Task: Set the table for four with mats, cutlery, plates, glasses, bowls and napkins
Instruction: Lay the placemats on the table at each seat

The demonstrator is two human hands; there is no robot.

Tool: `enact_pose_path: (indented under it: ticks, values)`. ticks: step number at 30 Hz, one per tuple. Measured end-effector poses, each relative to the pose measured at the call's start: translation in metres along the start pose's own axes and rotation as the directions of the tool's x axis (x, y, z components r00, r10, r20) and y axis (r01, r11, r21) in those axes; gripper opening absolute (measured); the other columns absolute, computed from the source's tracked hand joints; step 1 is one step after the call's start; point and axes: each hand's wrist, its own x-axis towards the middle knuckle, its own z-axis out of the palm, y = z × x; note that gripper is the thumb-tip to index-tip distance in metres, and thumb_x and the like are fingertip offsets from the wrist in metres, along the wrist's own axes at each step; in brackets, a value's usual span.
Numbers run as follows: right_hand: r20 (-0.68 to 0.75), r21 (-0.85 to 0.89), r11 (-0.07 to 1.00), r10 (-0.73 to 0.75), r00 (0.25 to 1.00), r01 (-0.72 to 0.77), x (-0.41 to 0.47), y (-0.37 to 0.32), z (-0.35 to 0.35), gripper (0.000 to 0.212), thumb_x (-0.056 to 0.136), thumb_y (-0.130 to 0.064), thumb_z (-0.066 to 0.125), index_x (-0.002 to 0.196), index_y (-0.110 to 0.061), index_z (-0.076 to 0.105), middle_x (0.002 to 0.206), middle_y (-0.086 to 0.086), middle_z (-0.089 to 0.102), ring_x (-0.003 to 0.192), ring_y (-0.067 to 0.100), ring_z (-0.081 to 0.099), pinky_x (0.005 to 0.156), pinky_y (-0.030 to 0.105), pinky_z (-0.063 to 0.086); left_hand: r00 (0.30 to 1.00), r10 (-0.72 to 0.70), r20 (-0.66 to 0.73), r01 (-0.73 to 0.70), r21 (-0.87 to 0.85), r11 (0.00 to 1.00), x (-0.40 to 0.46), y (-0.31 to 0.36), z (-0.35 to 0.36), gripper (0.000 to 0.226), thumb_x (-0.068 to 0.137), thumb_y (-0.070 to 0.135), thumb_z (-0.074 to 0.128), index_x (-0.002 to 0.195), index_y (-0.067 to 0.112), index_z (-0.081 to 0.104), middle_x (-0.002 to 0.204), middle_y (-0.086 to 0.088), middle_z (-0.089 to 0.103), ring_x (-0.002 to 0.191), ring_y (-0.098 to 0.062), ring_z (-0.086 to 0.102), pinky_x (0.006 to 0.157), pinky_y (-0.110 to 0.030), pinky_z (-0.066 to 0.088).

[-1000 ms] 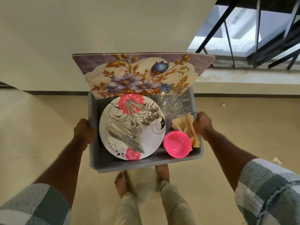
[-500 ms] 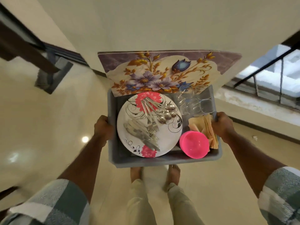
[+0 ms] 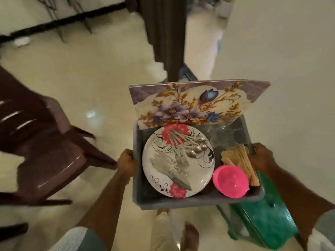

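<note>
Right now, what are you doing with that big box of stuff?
A person is carrying a grey tub through a room, the left hand gripping one side and the right hand gripping the other. Inside lie a flowered plate with spoons and other cutlery on it, a pink bowl, tan napkins and glasses. Floral mats stand at the tub's far end. Nothing is laid out yet. A brown chair is to the left.

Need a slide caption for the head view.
Both hands, left and right, carry a grey tub of tableware past a brown chair.
</note>
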Motion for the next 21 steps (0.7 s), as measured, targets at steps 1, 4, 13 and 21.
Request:
enact_pose_path:
  ticks: [1,4,13,21]
  values:
    - [0.016,-0.007,0.999,-0.039,0.999,0.04,0.004,-0.022,0.003,0.029,0.088,-0.011,0.065,0.116,-0.006,0.065,0.11,0.023,0.068,0.103,0.043,0.063,0.083,0.04,0.048,0.999,-0.029,-0.032,0.028,-0.047,0.999,-0.004,-0.01,-0.015,0.016,0.086,0.002,0.056,0.1,0.007,0.062,0.096,-0.003,0.06,0.093,-0.028,0.059,0.076,-0.034,0.046]
    - [0.09,-0.038,0.978,-0.199,0.976,0.203,0.007,-0.101,0.027,0.028,0.09,-0.015,0.067,0.116,-0.006,0.063,0.112,0.023,0.068,0.104,0.042,0.062,0.083,0.041,0.049,0.978,-0.162,-0.134,0.128,-0.232,0.964,-0.015,-0.052,-0.063,0.015,0.084,-0.002,0.056,0.097,0.005,0.061,0.09,-0.008,0.062,0.092,-0.034,0.062,0.078,-0.041,0.051]
    - [0.336,-0.102,0.779,-0.559,0.758,0.619,-0.039,-0.359,0.116,0.03,0.089,-0.021,0.068,0.114,-0.006,0.064,0.112,0.019,0.069,0.103,0.04,0.063,0.079,0.034,0.045,0.814,-0.503,-0.289,0.343,-0.46,0.819,-0.057,-0.173,-0.202,0.009,0.083,0.012,0.062,0.089,0.02,0.064,0.087,-0.006,0.068,0.085,-0.035,0.067,0.069,-0.043,0.059]
    - [0.472,-0.121,0.614,-0.655,0.589,0.78,-0.107,-0.555,0.197,0.03,0.085,-0.01,0.058,0.114,-0.009,0.066,0.111,0.018,0.069,0.101,0.038,0.062,0.077,0.035,0.05,0.622,-0.738,-0.26,0.416,-0.689,0.593,-0.068,-0.246,-0.285,0.014,0.091,0.001,0.055,0.096,0.013,0.057,0.095,-0.013,0.062,0.082,-0.032,0.061,0.071,-0.05,0.059]
